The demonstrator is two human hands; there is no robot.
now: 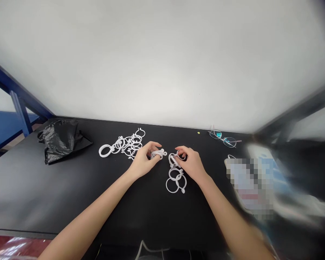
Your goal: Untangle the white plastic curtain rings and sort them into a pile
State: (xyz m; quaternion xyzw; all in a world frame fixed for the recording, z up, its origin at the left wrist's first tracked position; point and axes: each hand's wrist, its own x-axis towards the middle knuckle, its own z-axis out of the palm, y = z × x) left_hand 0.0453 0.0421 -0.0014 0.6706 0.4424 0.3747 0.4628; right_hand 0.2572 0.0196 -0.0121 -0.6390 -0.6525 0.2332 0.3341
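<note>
My left hand (142,160) is closed around a small bunch of white plastic curtain rings (157,154), their little eyelets sticking out to the right past the fingers. Just across from it, my right hand (192,164) pinches white curtain rings at the top of a short row. More white rings (176,175) of that row lie overlapping on the black table (141,209), below the right fingers. A larger heap of white curtain rings (131,144) spreads to the left, partly hidden behind my left hand.
A crumpled black plastic bag (61,141) lies at the far left. Eyeglasses (222,139) rest near the wall at the back right. A blurred, pixelated phone-like object (246,187) and a pale package (276,173) lie on the right. Blue metal frame bars (18,97) stand at the left.
</note>
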